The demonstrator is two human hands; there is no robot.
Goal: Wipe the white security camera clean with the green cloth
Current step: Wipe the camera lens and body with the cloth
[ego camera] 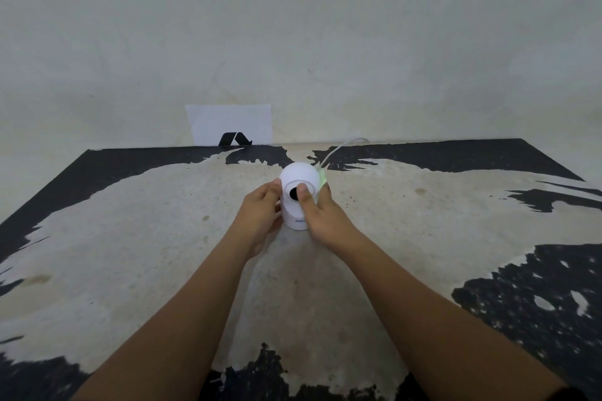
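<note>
— Where's the white security camera (299, 195) sitting?

— Upright on the table (163, 254), toward the far middle, its round head above a short base with small grey lettering. The dark lens faces the wearer.

— And the green cloth (323, 176)?

— Only a pale green sliver shows, at the upper right side of the camera's head, tucked between the head and the right hand's fingers. The rest is hidden behind the camera.

— So what are the hands doing?

— The right hand (321, 215) is wrapped around the camera's right side, thumb lying across the lens face, fingers curled behind and pressing the cloth against the head. The left hand (260, 215) cups the left side, fingertips touching the head and palm along the base. Both are closed around the camera; neither is spread flat.

— Anything attached to it?

— A white cable (338, 148) runs from behind the head off the back edge of the table.

— And around that?

— The tabletop is worn, pale in the middle with black patches at the edges. Behind it, against a plain pale wall (293, 26), leans a white sheet of paper (228, 122) with a black mark at its lower edge.
</note>
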